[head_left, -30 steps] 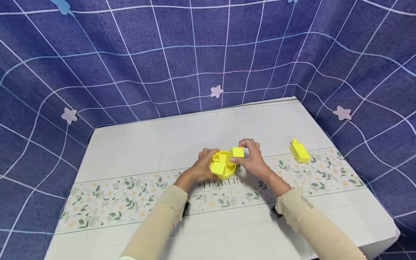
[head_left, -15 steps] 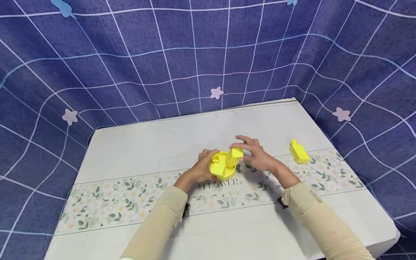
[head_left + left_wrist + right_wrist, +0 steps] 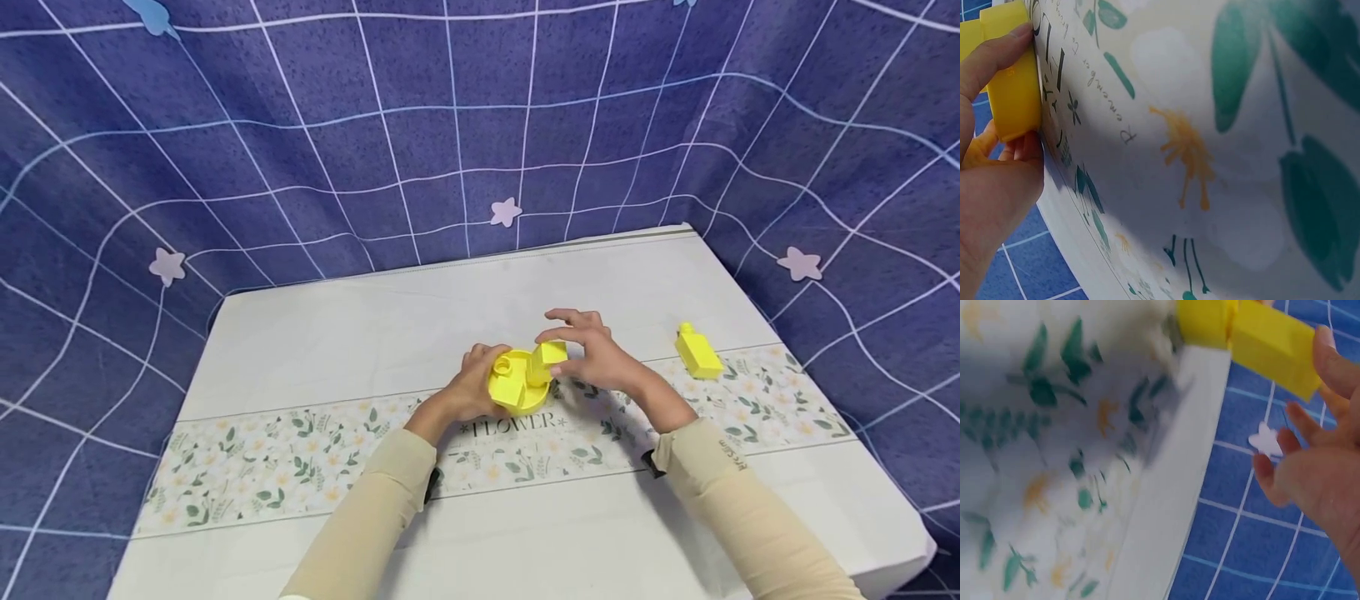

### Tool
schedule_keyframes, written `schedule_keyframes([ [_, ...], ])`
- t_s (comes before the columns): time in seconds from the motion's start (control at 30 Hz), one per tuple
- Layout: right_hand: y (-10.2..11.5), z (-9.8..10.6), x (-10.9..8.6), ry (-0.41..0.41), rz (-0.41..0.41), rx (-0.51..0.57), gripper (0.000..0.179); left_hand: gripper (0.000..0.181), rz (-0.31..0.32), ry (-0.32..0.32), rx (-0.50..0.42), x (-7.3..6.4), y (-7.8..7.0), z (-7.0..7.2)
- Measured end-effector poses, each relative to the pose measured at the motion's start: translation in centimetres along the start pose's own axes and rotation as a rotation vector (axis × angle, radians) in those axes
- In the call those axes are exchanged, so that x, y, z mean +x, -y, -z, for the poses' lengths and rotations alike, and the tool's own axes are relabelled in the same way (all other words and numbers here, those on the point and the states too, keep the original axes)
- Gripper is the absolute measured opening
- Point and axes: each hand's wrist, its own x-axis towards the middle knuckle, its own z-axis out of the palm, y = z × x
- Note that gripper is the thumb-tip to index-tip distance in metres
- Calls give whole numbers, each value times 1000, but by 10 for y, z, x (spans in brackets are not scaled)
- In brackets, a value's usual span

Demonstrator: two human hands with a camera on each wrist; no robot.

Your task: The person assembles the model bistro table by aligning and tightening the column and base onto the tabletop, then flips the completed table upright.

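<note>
My left hand [image 3: 474,387] grips a round yellow base [image 3: 529,407] on the table. In the left wrist view its thumb and fingers [image 3: 999,53] lie round the side of the base [image 3: 1016,97]. A small round socket [image 3: 502,367] shows on the base's left part. On the right part stands an upright yellow rectangular block [image 3: 553,351]. My right hand [image 3: 603,358] is at that block, its index finger over the top edge and its thumb beside it. In the right wrist view the thumb lies near the end of the block [image 3: 1275,347], and the other fingers are loosely bent, apart from it.
A yellow bottle-shaped block [image 3: 699,354] with a small knob lies to the right on the table. The white tablecloth [image 3: 360,333] has a printed floral band [image 3: 300,454]. A blue curtain [image 3: 420,142] with a grid pattern stands behind the table and at its sides.
One second ago my right hand pinched the upright block. Since then its fingers have spread and the hand has shifted slightly right. My left hand keeps its hold on the base.
</note>
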Motion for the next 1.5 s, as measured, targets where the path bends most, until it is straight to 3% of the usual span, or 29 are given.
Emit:
schedule_keyframes([
  [0.2, -3, 14, 1, 99, 22, 1, 53, 105, 4, -4, 0, 1, 0, 0],
  [0.4, -1, -4, 3, 2, -36, 5, 44, 106, 7, -1, 16, 1, 2, 0],
  [0.6, 8, -31, 4, -57, -105, -63, 48, 108, 1, -3, 16, 1, 4, 0],
  [0.73, 9, -29, 2, 15, -48, -36, 46, 108, 0, 5, 19, 0, 4, -1],
  [0.87, 6, -14, 0, 133, -1, 40, 57, 107, 1, 8, 23, -1, 5, 0],
  [1.0, 3, -6, 0, 169, 10, 49, 56, 107, -5, 3, 16, -1, 4, 0],
  [1.13, 3, -13, 3, 108, -28, 54, 48, 106, -10, 9, 24, -1, 3, 0],
  [1.27, 6, -28, 7, -14, -95, 21, 37, 106, -14, 14, 25, -2, 1, 1],
  [1.4, 6, -40, 12, -105, -127, -25, 40, 107, -1, 12, 29, 0, 0, 0],
  [1.5, 7, -41, 13, -111, -114, -18, 43, 107, 2, 9, 32, 1, 0, 0],
])
